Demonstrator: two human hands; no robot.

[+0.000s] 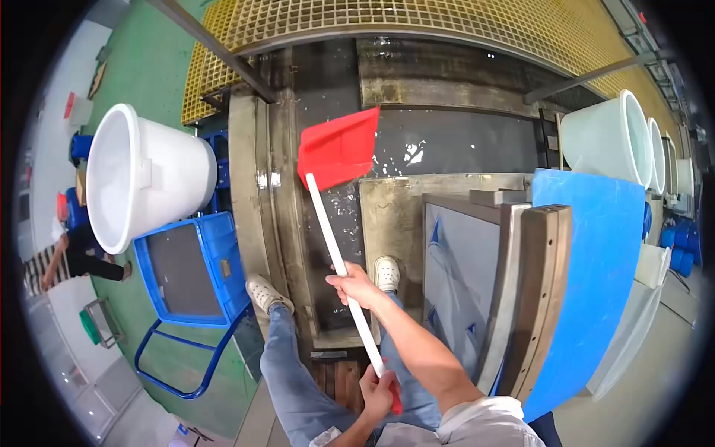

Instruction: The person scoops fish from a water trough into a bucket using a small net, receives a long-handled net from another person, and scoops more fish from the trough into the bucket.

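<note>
A shovel with a red blade (339, 149) and a white shaft (328, 223) reaches forward from my body. My right hand (354, 287) is closed around the middle of the shaft. Lower down, near my lap, my left hand (378, 392) grips the shaft's end by its red handle (395, 402). The blade is over a channel of dark water (454, 141); whether it touches the surface I cannot tell. My feet, in white clogs (387, 274), stand apart on both sides of the narrow channel.
Yellow grating (417, 16) on metal posts lies ahead. At left are a white tub (164, 171), a blue crate (186, 268) and a cart handle (175, 391). A framed panel (462, 276), a blue sheet (596, 261) and pale tubs (603, 138) stand right. Another person (74, 257) is far left.
</note>
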